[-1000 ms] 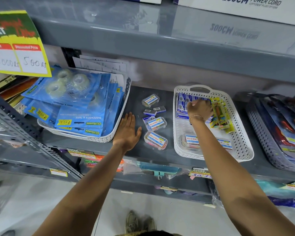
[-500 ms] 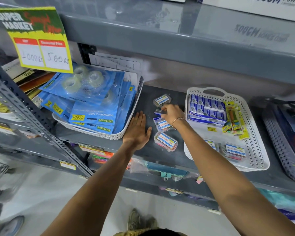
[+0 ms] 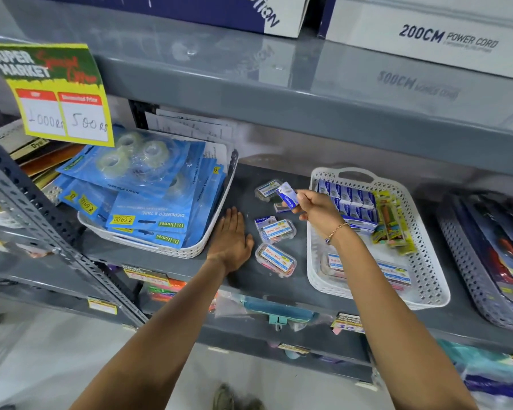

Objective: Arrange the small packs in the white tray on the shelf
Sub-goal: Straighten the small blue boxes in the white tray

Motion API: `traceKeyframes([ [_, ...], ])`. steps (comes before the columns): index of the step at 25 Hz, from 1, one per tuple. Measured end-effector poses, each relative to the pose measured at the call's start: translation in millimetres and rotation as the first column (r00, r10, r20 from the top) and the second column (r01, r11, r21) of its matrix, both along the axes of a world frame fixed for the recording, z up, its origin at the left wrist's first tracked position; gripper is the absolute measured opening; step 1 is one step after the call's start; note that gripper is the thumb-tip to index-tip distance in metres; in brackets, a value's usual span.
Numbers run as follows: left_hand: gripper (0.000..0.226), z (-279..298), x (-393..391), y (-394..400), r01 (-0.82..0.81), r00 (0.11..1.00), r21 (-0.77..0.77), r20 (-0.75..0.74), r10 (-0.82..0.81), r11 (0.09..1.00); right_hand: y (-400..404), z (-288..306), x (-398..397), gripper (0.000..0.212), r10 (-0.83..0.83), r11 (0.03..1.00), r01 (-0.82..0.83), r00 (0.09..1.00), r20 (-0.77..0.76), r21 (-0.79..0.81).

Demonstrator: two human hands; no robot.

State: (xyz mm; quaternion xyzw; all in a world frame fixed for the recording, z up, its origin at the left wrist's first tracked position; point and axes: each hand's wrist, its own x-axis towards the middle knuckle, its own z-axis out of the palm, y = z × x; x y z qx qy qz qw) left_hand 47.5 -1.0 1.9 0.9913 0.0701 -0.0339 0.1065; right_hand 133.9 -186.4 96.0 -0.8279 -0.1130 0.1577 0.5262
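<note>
While the right hand [image 3: 314, 207] pinches a blue pack [image 3: 287, 195] at its fingertips, above the shelf [image 3: 246, 184] and just left of the white tray [image 3: 427, 279], the grip looks light, and that is the first risk. The pack is held by one end, tilted, so a quick swing toward the tray could let it slip and fall among the loose items below.

The left hand [image 3: 231, 238] lies flat and open on the shelf, grasping nothing, close beside two clear boxes [image 3: 276, 245]. A shift of that palm could nudge them toward the shelf's front edge, where a fall to the floor is likely.

Inside the tray, a row of blue packs [image 3: 348, 198] stands tightly along the back left, with yellow packets [image 3: 391, 223] leaning just beside it. Pushing the new pack in carelessly could topple the row or shove the yellow packets askew. The free slot seems narrow, so the pack may need to go in upright and square.

More small packs [image 3: 268, 189] wait on the shelf near the held one; a low sweep of the wrist could scatter them backward out of easy reach. Two clear boxes [image 3: 367, 269] at the tray's front sit under the forearm's path and could be bumped.
</note>
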Motion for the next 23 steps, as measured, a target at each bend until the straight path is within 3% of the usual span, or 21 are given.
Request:
traceKeyframes([
  [3, 0.067, -3.5, -0.5, -1.0, -0.003, 1.0, 0.011, 0.002, 0.003, 1.0, -25.3, 1.7, -8.3, 0.019, -0.12, 0.933, 0.17, 0.978, -0.169, 0.317],
  [5, 0.066, -5.2, 1.2, -1.5, -0.012, 1.0, 0.041, -0.007, 0.012, 0.999, -44.8, 6.9, -11.9, 0.031, -0.136, 0.819, 0.277, 0.944, -0.299, 0.503],
  [7, 0.065, -5.6, 1.6, -2.4, -0.022, 1.0, 0.061, -0.006, 0.023, 0.998, -64.1, 10.1, -10.6, 0.043, -0.165, 0.761, 0.344, 0.923, -0.348, 0.55],
  [10, 0.065, -6.5, 0.7, -2.2, -0.024, 1.0, 0.053, -0.013, 0.025, 0.998, -84.5, 11.5, 0.2, 0.028, -0.481, 0.786, 0.522, 0.853, -0.202, 0.331],
  [13, 0.065, -7.2, 0.8, -1.5, -0.025, 1.0, 0.034, -0.012, 0.025, 0.999, -93.4, 5.7, 18.6, 0.027, -0.709, 0.696, 0.708, 0.704, -0.039, 0.122],
  [15, 0.065, -7.3, 0.5, -0.7, -0.021, 1.0, 0.023, -0.005, 0.021, 1.0, -89.2, -0.5, 30.8, 0.025, -0.712, 0.696, 0.714, 0.7, -0.048, 0.079],
  [17, 0.065, -7.7, -0.6, -0.1, -0.015, 1.0, 0.011, 0.006, 0.015, 1.0, -83.3, -5.5, 39.4, 0.014, -0.654, 0.749, 0.653, 0.756, 0.031, -0.112],
  [19, 0.065, -8.1, -1.5, 1.0, -0.016, 1.0, -0.002, 0.021, 0.016, 1.0, -76.7, -3.6, 42.8, 0.022, -0.602, 0.718, 0.618, 0.782, 0.16, -0.32],
  [23, 0.066, -8.2, -2.4, 1.1, -0.01, 0.999, -0.02, 0.034, 0.011, 1.0, -70.2, 6.0, 42.8, 0.038, -0.491, 0.657, 0.541, 0.836, 0.246, -0.525],
])
